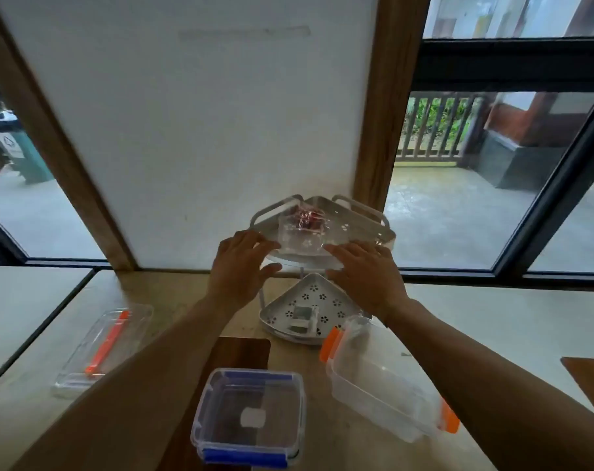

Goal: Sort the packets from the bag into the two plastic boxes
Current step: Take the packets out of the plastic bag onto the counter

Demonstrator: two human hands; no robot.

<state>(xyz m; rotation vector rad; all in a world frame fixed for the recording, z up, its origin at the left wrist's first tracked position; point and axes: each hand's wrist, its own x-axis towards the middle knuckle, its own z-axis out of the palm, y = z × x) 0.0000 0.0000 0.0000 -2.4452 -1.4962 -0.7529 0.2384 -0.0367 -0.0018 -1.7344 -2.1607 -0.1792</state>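
A clear plastic bag (pixel 300 229) with red packets inside lies on the top tier of a white corner rack (pixel 356 226). My left hand (pixel 241 263) and my right hand (pixel 367 270) are stretched out on either side of the bag's near edge, fingers spread, fingertips at or almost touching the bag. A square clear box with blue clips (pixel 251 416) stands at the table's front, lid on. To its right stands a rectangular clear box with orange clips (pixel 380 379), without a lid and with nothing in it.
A clear lid with an orange clip (pixel 103 348) lies on the table at the left. The rack's lower tier (pixel 302 311) holds small grey pieces. A dark wooden board (pixel 244 351) lies under my left forearm. A white wall panel and windows stand behind the rack.
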